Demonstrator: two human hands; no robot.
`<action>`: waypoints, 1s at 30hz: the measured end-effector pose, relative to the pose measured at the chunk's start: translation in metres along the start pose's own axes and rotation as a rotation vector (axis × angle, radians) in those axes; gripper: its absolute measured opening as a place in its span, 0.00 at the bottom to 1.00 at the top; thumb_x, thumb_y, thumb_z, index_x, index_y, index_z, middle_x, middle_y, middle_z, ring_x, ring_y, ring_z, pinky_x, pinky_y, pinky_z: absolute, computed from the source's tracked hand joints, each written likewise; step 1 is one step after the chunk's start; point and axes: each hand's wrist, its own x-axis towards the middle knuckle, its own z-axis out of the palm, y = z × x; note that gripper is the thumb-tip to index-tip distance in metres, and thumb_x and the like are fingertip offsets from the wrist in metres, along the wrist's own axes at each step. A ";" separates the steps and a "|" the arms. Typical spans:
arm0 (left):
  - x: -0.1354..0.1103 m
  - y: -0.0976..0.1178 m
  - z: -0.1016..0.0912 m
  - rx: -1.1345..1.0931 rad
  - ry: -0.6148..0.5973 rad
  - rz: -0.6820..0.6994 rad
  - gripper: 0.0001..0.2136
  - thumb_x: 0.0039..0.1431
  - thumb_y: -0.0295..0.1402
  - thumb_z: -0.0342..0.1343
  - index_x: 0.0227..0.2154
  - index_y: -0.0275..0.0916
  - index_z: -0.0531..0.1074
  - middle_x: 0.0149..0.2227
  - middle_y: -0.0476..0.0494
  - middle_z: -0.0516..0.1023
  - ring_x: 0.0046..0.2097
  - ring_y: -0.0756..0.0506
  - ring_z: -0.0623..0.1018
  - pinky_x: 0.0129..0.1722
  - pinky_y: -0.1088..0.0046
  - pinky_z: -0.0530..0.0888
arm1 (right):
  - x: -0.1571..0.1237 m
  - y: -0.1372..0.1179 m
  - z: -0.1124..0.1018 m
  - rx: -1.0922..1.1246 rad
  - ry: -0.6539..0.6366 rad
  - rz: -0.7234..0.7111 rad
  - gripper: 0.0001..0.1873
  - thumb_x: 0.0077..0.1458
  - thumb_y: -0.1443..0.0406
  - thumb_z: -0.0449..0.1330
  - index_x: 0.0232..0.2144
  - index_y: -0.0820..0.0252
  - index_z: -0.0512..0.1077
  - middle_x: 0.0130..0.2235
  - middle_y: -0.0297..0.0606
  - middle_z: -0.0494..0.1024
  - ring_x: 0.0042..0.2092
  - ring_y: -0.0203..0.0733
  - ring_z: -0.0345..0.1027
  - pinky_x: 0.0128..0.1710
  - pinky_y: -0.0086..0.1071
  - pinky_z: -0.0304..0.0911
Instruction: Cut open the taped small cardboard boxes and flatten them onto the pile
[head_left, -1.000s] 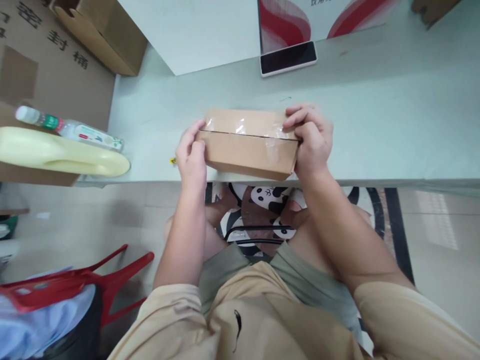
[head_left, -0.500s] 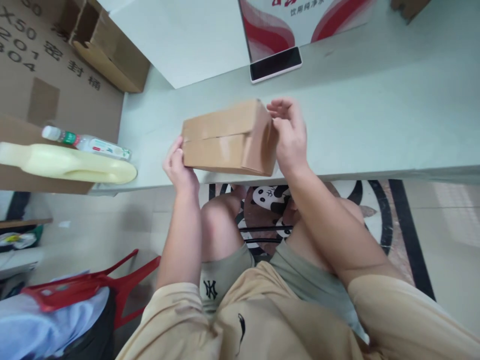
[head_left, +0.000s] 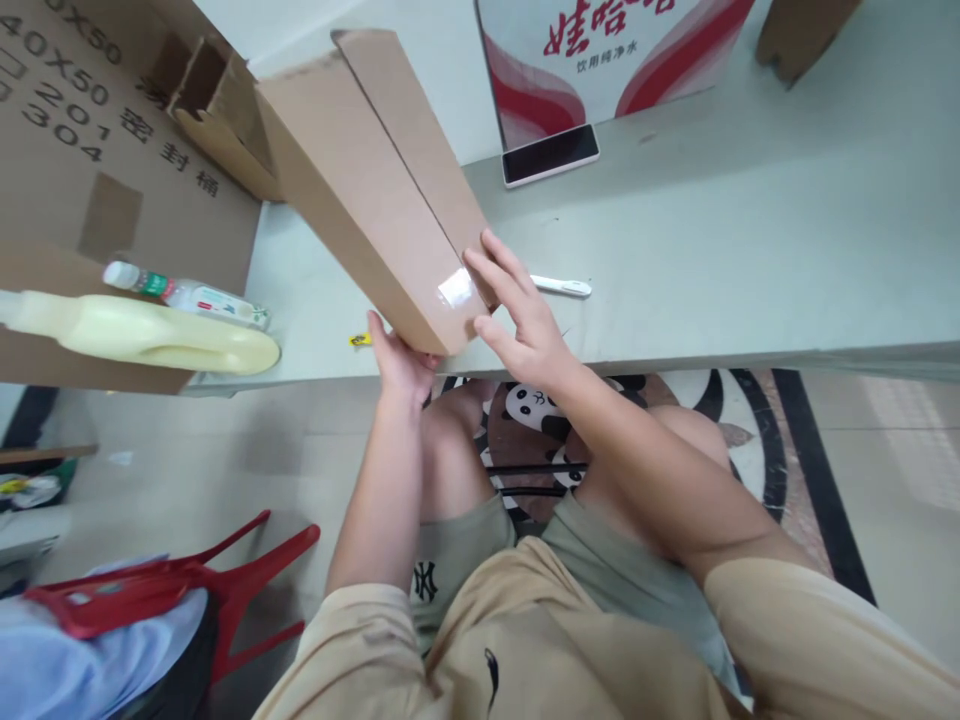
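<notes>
A long cardboard box (head_left: 405, 170) is tilted up over the table's front edge, its far end raised to the upper left. A seam runs along its face, and a piece of shiny clear tape (head_left: 455, 289) sits near the lower end. My left hand (head_left: 405, 370) grips the box from below at that lower end; some of its fingers are hidden underneath. My right hand (head_left: 525, 325) has its fingers spread, with the fingertips against the box's right side by the tape. Behind the right hand lies a slim white tool (head_left: 561, 286), partly hidden. A small yellow object (head_left: 360, 340) is beside my left hand.
A phone-like black-screened device (head_left: 551, 156) lies before a red-and-white carton (head_left: 600, 60). On the left are a pale yellow bottle (head_left: 150, 332), a clear plastic bottle (head_left: 217, 303) and a large carton (head_left: 67, 220). A red chair (head_left: 217, 590) stands at lower left.
The box has turned from lying sideways to pointing up and left. My left hand has shifted under its lower end, and my right hand has moved left onto its side. The white tool is uncovered.
</notes>
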 end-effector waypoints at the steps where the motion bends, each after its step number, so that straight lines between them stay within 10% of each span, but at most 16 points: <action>1: -0.006 -0.002 0.004 0.015 0.005 -0.090 0.33 0.60 0.66 0.38 0.37 0.40 0.73 0.25 0.44 0.76 0.19 0.52 0.71 0.14 0.77 0.60 | 0.002 -0.003 -0.003 -0.015 0.011 -0.007 0.31 0.65 0.47 0.48 0.65 0.49 0.64 0.71 0.39 0.58 0.73 0.51 0.50 0.71 0.52 0.54; 4: -0.021 -0.010 0.011 0.098 -0.055 -0.328 0.24 0.65 0.56 0.46 0.29 0.39 0.71 0.15 0.52 0.65 0.13 0.54 0.58 0.12 0.77 0.53 | 0.005 -0.002 -0.008 -0.037 0.096 -0.001 0.25 0.66 0.51 0.48 0.59 0.50 0.71 0.65 0.41 0.68 0.68 0.50 0.59 0.68 0.51 0.59; 8: -0.032 -0.019 0.003 0.374 -0.164 -0.327 0.16 0.61 0.41 0.58 0.22 0.37 0.70 0.18 0.48 0.73 0.17 0.53 0.67 0.16 0.77 0.61 | 0.006 0.009 -0.010 -0.045 0.159 0.012 0.19 0.65 0.57 0.49 0.47 0.53 0.78 0.54 0.44 0.78 0.59 0.47 0.70 0.62 0.48 0.66; 13: -0.022 0.005 -0.005 0.326 0.284 0.356 0.14 0.66 0.39 0.53 0.28 0.39 0.75 0.24 0.49 0.76 0.26 0.50 0.75 0.31 0.73 0.73 | 0.007 0.015 -0.013 -0.045 0.086 -0.017 0.17 0.64 0.59 0.51 0.45 0.54 0.78 0.53 0.43 0.78 0.57 0.47 0.71 0.60 0.46 0.67; 18: 0.034 0.064 0.023 0.523 -0.051 0.921 0.13 0.64 0.24 0.52 0.46 0.42 0.76 0.48 0.45 0.80 0.55 0.45 0.77 0.60 0.65 0.70 | 0.006 0.011 -0.010 -0.047 0.038 -0.034 0.17 0.65 0.58 0.50 0.46 0.52 0.78 0.54 0.43 0.78 0.58 0.46 0.71 0.63 0.47 0.64; 25: 0.109 0.061 0.051 0.871 -0.367 0.731 0.08 0.58 0.31 0.59 0.41 0.47 0.77 0.57 0.44 0.77 0.66 0.34 0.69 0.69 0.50 0.61 | 0.008 0.043 -0.025 -0.286 0.196 0.170 0.17 0.64 0.63 0.48 0.46 0.55 0.75 0.50 0.44 0.79 0.53 0.48 0.71 0.57 0.46 0.66; 30: 0.129 0.036 0.039 0.569 -0.297 0.765 0.05 0.51 0.39 0.66 0.31 0.53 0.76 0.47 0.49 0.81 0.61 0.36 0.73 0.70 0.57 0.63 | 0.010 0.068 -0.035 -0.697 -0.083 0.569 0.20 0.54 0.70 0.57 0.50 0.59 0.75 0.53 0.51 0.77 0.56 0.61 0.66 0.56 0.59 0.60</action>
